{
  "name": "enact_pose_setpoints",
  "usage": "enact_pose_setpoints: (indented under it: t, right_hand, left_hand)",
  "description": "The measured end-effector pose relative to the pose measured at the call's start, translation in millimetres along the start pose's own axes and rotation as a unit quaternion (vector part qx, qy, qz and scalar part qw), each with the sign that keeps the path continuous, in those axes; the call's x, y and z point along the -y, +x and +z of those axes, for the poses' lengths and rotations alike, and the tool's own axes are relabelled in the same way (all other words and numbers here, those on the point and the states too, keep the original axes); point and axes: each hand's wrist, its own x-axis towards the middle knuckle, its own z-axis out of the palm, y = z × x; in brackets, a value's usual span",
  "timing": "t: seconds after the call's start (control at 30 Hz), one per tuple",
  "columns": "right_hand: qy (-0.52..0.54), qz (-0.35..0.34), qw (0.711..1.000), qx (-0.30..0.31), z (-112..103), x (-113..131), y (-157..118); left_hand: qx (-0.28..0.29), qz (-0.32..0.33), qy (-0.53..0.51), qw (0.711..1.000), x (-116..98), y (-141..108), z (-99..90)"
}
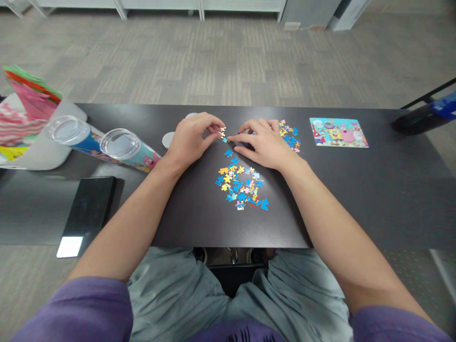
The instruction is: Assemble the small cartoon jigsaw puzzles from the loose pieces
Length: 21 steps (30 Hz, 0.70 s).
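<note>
Small jigsaw puzzle pieces (222,133) sit at the fingertips of my left hand (190,137), thumb and fingers pinched around them. Across from it, my right hand (265,145) has its fingers apart, palm down. Its index fingertip reaches the edge of a light blue puzzle piece (224,139); whether it touches is too small to tell. Below both hands lies a loose heap of blue, yellow and mixed puzzle pieces (241,184). A second cluster of puzzle pieces (292,141) is partly hidden behind my right hand.
A cartoon picture card (339,132) lies at the right. On the left are two clear-lidded cartoon tubes (130,148), a white bin (64,126) with colourful packets, and a black phone-like slab (89,209). White discs (168,139) lie beside my left hand. A dark bottle (423,116) is far right.
</note>
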Motion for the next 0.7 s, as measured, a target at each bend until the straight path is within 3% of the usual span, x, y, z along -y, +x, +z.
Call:
enact_pose_setpoints:
  t: [0.2,0.37,0.43,0.57,0.7]
  right_hand:
    - [-0.005,0.02,0.999,-0.029,-9,-19,-5]
    - [-0.002,0.044,0.998,-0.052,-13,-17,-6]
    - [-0.001,0.038,0.998,-0.042,-13,-14,-5]
    - [0.007,0.011,1.0,-0.01,-14,-18,-5]
    - [0.013,0.025,0.999,-0.023,-19,-37,-10]
  left_hand:
    - [0.073,0.003,-0.026,0.997,5,1,1.4]
    - [-0.005,-0.056,0.023,0.998,-4,2,-8.7]
    - [-0.007,-0.085,0.058,0.995,-7,2,-11.6]
    - [0.049,-0.139,0.079,0.986,-4,0,-12.1]
    - [0.08,-0.148,0.038,0.985,9,-3,-12.6]
